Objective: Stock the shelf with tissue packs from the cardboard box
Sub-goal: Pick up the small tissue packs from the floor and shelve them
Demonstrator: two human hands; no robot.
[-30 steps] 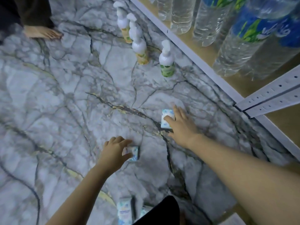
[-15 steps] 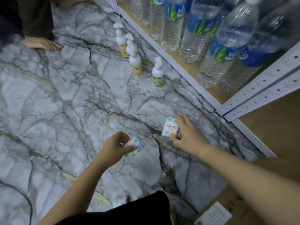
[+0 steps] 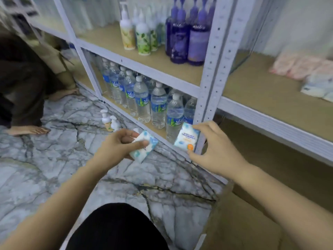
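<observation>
My left hand (image 3: 119, 147) grips a small white and blue tissue pack (image 3: 144, 148) above the marble floor. My right hand (image 3: 216, 150) pinches a second tissue pack (image 3: 186, 138), white and blue with an orange dot, in front of the white shelf upright (image 3: 214, 73). The shelf (image 3: 266, 94) to the right has a wooden board with blurred pink and blue tissue packs (image 3: 310, 74) at its far right. Part of a cardboard box (image 3: 239, 230) shows at the lower right, under my right forearm.
Water bottles (image 3: 144, 103) fill the bottom shelf; lotion and purple bottles (image 3: 180, 38) stand above. Two pump bottles (image 3: 110, 121) stand on the floor near the shelf. Another person crouches at the left, a bare foot (image 3: 28, 130) on the floor. My dark knee (image 3: 115, 230) is below.
Both hands have lifted their tissue packs off the floor and raised them towards the shelf. My view has tilted up, so the upper shelves now show.
</observation>
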